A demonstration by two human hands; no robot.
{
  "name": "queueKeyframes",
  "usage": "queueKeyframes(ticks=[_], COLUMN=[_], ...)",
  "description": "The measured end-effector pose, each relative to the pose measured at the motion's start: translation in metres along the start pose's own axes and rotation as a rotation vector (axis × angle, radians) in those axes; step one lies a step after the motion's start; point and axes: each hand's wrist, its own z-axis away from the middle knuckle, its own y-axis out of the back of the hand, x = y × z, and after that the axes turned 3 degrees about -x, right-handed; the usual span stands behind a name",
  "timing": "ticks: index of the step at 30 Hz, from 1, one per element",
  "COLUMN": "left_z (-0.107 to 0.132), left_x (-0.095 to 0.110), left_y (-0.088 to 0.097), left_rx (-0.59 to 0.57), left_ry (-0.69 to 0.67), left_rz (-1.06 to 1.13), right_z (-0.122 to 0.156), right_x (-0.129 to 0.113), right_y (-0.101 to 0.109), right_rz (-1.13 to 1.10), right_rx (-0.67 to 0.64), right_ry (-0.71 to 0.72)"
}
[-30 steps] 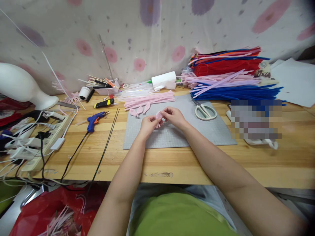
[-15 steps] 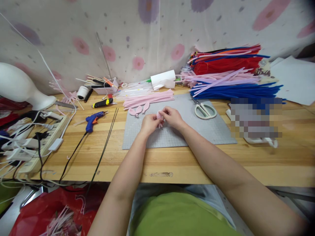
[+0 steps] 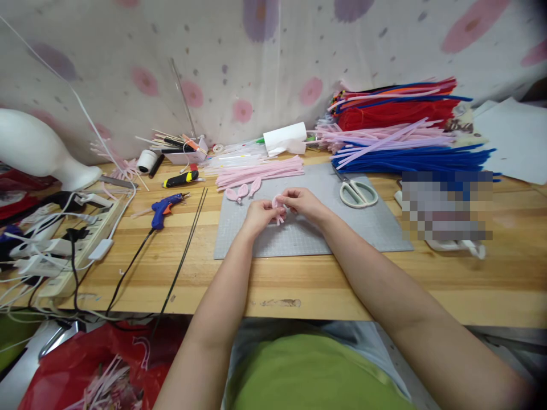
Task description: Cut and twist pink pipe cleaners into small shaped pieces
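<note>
Spotted fabric hangs behind the wooden table (image 3: 299, 285), where a grey cutting mat (image 3: 367, 225) lies in front of me. Over the mat I have my left hand (image 3: 257, 215) and right hand (image 3: 304, 203) close together, both pinching a small pink pipe-cleaner piece (image 3: 278, 204) between the fingertips. Two pink loops (image 3: 241, 192) lie just beyond, white scissors (image 3: 358, 193) to the right, a blue glue gun (image 3: 164, 206) to the left.

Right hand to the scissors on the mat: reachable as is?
Probably yes: the scissors lie on the grey mat just right of the right hand, bare mat between. That hand and the left hand both pinch the pink piece, though.
</note>
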Motion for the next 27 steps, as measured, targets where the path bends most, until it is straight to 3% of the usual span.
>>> queueKeyframes(ticks=[14,21,27], left_z=[-0.0015,-0.0021,-0.0017], left_x=[-0.0011,-0.0023,-0.0009], left_y=[0.0028,-0.0012,-0.0042], left_rx=[0.037,0.111,0.099], left_ry=[0.000,-0.001,-0.013], left_rz=[0.132,0.159,0.172], right_z=[-0.0059,-0.0027,-0.0023], right_x=[0.0064,0.0030,0.0018], right_y=[0.0016,-0.0010,0.0028], right_rz=[0.182,0.041,0.070], right_rx=[0.131,0.049,0.085], right_ry=[0.171,0.046,0.044])
